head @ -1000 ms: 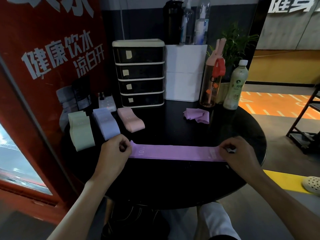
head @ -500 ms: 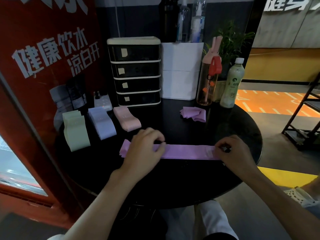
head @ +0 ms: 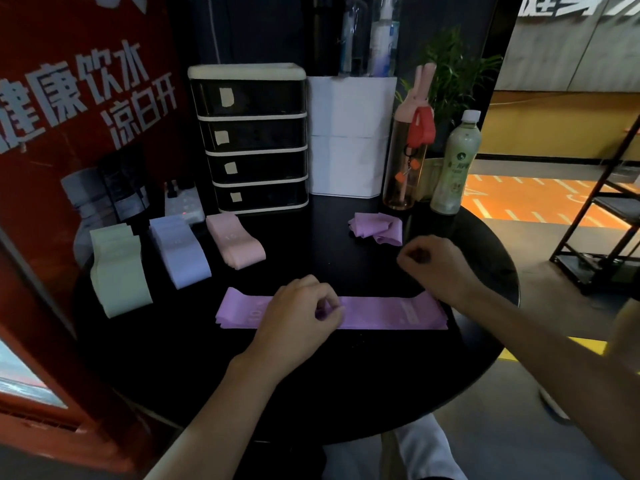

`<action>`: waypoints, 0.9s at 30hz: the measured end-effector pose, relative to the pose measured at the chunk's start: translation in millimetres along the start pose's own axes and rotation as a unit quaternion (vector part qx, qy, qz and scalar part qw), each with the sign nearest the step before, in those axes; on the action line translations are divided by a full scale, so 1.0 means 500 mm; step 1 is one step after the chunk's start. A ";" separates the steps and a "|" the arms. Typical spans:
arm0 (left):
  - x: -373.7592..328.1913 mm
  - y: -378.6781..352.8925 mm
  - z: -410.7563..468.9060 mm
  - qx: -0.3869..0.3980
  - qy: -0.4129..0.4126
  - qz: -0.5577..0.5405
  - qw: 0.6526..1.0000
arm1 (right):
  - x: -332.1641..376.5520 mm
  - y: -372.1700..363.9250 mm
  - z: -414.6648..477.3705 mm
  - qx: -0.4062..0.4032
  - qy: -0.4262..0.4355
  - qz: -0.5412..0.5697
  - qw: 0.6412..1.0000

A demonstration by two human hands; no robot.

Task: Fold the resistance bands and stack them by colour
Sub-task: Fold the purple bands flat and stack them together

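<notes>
A long purple resistance band (head: pixel 388 313) lies flat across the front of the round black table (head: pixel 346 386). My left hand (head: pixel 298 313) is over its middle and pinches the band between thumb and fingers. My right hand (head: pixel 436 268) hovers above the band's right end with curled fingers and holds nothing. A crumpled purple band (head: pixel 377 227) lies behind it. At the left are three folded stacks: green (head: pixel 117 271), pale lilac-blue (head: pixel 180 251) and pink (head: pixel 235 242).
A black drawer unit (head: pixel 252 140) and a white box (head: pixel 349 136) stand at the back. A pink rabbit-topped bottle (head: pixel 408 147) and a green drink bottle (head: pixel 453 164) are at the back right. A white power strip (head: pixel 183 202) sits behind the stacks. A red banner (head: pixel 69 133) borders the left.
My left hand slid from the band's left end to its middle. My right hand let go of the right end and lifted away toward the back.
</notes>
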State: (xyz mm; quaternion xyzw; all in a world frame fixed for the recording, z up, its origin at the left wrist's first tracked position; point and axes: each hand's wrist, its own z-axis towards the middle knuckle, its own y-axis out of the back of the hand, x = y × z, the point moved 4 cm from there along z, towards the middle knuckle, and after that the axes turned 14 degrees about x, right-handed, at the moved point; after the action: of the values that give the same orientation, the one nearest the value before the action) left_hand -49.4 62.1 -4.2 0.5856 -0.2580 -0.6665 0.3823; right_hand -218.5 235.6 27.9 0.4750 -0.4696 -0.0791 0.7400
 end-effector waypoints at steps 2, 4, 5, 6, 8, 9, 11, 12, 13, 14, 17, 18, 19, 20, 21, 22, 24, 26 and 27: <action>-0.001 0.000 0.000 0.000 -0.002 0.000 1.000 | 0.006 -0.009 0.054 0.011 0.004 -0.008 1.000; 0.000 0.001 0.001 -0.003 -0.007 -0.004 1.000 | 0.015 -0.016 0.106 0.007 0.012 -0.035 0.999; 0.001 0.001 0.002 -0.004 -0.009 -0.004 1.000 | 0.020 -0.020 0.130 0.003 0.012 -0.057 0.998; 0.001 0.001 0.002 -0.005 -0.010 -0.002 1.000 | 0.023 -0.025 0.152 0.007 0.011 -0.085 0.996; 0.002 0.001 0.001 -0.008 -0.015 -0.002 1.000 | 0.027 -0.037 0.188 0.026 0.007 -0.161 0.987; 0.002 0.001 0.000 -0.008 -0.018 -0.003 1.000 | 0.028 -0.043 0.201 0.036 0.003 -0.192 0.981; 0.000 0.002 0.001 -0.007 -0.023 -0.001 1.000 | 0.024 -0.052 0.219 0.036 -0.005 -0.221 0.975; 0.000 0.002 0.002 -0.007 -0.026 0.001 1.000 | 0.022 -0.054 0.225 0.027 -0.006 -0.221 0.975; 0.001 0.002 0.003 -0.008 -0.027 0.001 1.000 | 0.021 -0.054 0.228 0.016 -0.005 -0.215 0.977; 0.001 0.002 0.002 -0.009 -0.029 0.001 1.000 | 0.020 -0.053 0.232 0.002 -0.001 -0.207 0.978; 0.002 0.001 0.003 -0.013 -0.031 0.007 0.999 | 0.026 -0.038 0.233 -0.034 0.019 -0.170 0.985; 0.002 0.000 0.002 -0.013 -0.031 0.008 0.999 | 0.030 -0.029 0.232 -0.047 0.027 -0.149 0.987; 0.001 0.000 0.003 -0.013 -0.031 0.008 0.999 | 0.038 -0.018 0.229 -0.057 0.038 -0.128 0.989; 0.000 0.000 0.003 -0.013 -0.031 0.007 0.999 | 0.048 -0.005 0.226 -0.065 0.055 -0.108 0.990; 0.000 0.000 0.003 -0.013 -0.031 0.005 0.999 | 0.059 0.010 0.223 -0.072 0.077 -0.086 0.991; -0.002 0.001 0.002 -0.013 -0.031 0.003 0.999 | 0.071 0.025 0.219 -0.078 0.102 -0.059 0.990; -0.003 0.001 0.001 -0.012 -0.030 0.005 0.999 | 0.092 0.051 0.211 -0.087 0.146 -0.009 0.985; -0.003 0.002 0.001 -0.010 -0.025 0.009 1.000 | 0.113 0.068 0.200 -0.091 0.174 0.024 0.980; -0.003 0.003 0.000 -0.008 -0.024 0.012 1.000 | 0.124 0.074 0.194 -0.089 0.188 0.034 0.978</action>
State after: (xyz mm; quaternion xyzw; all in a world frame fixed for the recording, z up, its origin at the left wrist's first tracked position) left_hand -49.3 62.6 -2.2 0.5633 -0.2686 -0.6779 0.3887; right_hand -271.3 159.7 105.4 0.3969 -0.3292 -0.0046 0.8568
